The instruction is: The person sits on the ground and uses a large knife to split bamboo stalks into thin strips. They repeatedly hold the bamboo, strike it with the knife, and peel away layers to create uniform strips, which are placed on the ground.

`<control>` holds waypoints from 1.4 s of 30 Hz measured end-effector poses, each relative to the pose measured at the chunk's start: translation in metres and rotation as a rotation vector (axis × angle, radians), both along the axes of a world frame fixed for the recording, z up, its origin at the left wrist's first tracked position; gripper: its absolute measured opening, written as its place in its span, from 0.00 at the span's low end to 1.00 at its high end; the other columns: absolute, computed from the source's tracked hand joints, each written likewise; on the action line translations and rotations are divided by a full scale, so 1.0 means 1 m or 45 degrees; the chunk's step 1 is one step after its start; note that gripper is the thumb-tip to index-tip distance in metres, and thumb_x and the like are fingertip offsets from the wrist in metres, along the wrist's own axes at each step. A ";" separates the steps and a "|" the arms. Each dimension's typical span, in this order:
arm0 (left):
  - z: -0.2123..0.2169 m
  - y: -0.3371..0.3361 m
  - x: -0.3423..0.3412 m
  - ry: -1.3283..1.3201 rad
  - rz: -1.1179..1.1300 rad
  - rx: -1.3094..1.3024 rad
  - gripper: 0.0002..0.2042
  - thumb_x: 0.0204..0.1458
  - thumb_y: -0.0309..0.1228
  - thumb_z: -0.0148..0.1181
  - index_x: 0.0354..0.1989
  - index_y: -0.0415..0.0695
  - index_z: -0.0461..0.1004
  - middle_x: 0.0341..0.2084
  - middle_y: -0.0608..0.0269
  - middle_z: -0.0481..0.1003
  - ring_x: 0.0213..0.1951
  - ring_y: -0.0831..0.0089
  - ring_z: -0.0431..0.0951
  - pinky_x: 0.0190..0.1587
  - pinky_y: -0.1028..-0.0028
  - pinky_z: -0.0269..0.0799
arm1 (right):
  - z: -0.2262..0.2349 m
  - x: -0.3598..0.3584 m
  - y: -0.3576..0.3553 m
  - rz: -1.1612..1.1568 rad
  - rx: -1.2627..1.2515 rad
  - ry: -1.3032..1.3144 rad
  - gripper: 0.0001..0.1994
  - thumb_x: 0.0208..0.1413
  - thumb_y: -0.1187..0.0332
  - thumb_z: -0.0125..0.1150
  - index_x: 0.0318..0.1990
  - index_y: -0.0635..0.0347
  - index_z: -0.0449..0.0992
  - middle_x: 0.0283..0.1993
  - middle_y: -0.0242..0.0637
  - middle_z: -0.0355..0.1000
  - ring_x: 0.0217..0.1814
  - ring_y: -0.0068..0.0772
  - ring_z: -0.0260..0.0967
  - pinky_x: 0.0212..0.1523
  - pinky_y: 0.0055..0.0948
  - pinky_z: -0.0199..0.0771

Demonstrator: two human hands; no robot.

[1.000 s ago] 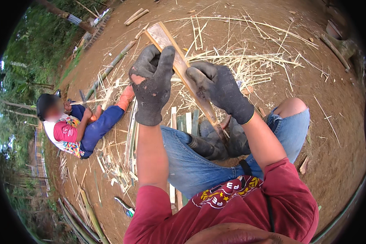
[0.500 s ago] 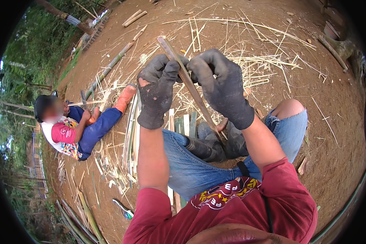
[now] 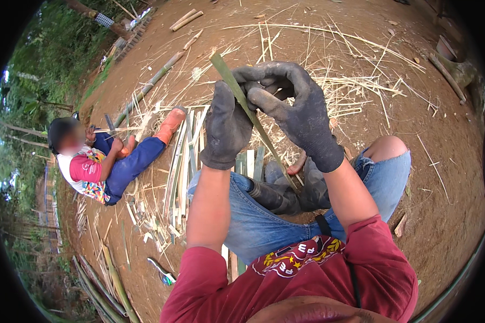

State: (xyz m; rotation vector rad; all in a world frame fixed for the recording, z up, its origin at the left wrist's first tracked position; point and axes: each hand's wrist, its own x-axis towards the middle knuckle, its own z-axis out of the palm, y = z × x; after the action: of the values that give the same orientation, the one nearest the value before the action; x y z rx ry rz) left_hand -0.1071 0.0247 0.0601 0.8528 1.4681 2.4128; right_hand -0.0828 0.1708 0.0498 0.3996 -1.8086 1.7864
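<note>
A long bamboo strip (image 3: 265, 137) stands slanted before me, green face showing, its lower end down between my boots. My left hand (image 3: 227, 126), in a dark grey work glove, grips its upper part from the left; the thumb points up, and the strip partly hides the fingers. From the right, my gloved right hand (image 3: 299, 107) holds the same part, its fingers bent in an arch and the thumb tip at the strip's edge. Below, my dark rubber boots (image 3: 277, 196) flank the lower end of the strip.
Pale bamboo shavings (image 3: 350, 89) litter the dirt beyond my hands. Split bamboo slats (image 3: 184, 161) lie left of my legs, and a bamboo pole (image 3: 156, 81) lies farther off. At left sits a person (image 3: 99, 161) in orange boots, working with a blade. A knife-like tool (image 3: 164, 274) lies lower left.
The strip has been turned, from its brown side to its green side. My left hand has shifted slightly right and down, and its thumb has straightened. The right hand's fingers have opened into an arch.
</note>
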 end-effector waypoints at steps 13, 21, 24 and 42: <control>0.004 0.001 0.005 0.153 0.281 -0.281 0.21 0.54 0.28 0.65 0.54 0.36 0.67 0.38 0.61 0.75 0.41 0.74 0.77 0.47 0.72 0.75 | -0.007 -0.006 0.008 0.110 -0.231 -0.194 0.15 0.62 0.59 0.59 0.45 0.63 0.77 0.35 0.37 0.75 0.35 0.25 0.75 0.37 0.26 0.76; 0.003 -0.003 0.001 0.276 0.502 -0.483 0.24 0.54 0.25 0.60 0.58 0.32 0.62 0.34 0.58 0.74 0.38 0.69 0.78 0.44 0.69 0.75 | -0.048 -0.025 0.018 0.760 0.208 -0.418 0.21 0.64 0.51 0.57 0.46 0.63 0.78 0.32 0.33 0.75 0.33 0.22 0.71 0.33 0.25 0.73; 0.004 -0.006 -0.004 0.264 0.478 -0.498 0.22 0.57 0.29 0.58 0.57 0.32 0.63 0.34 0.58 0.74 0.38 0.69 0.78 0.43 0.69 0.76 | -0.072 -0.032 0.007 1.044 0.438 -0.595 0.18 0.60 0.53 0.63 0.41 0.62 0.80 0.31 0.32 0.78 0.32 0.19 0.72 0.36 0.25 0.75; 0.036 -0.034 -0.030 0.066 -0.036 0.086 0.37 0.60 0.57 0.47 0.63 0.32 0.60 0.39 0.54 0.74 0.41 0.61 0.76 0.49 0.62 0.72 | -0.077 -0.031 -0.003 1.090 0.320 -0.715 0.16 0.58 0.56 0.66 0.35 0.62 0.82 0.26 0.29 0.78 0.27 0.15 0.71 0.32 0.22 0.72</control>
State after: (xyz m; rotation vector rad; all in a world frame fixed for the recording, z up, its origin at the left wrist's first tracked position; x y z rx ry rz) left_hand -0.1373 -0.0094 0.0965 0.9509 1.3891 2.4499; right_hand -0.1136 0.1680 -0.0274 0.9609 -2.5064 2.4030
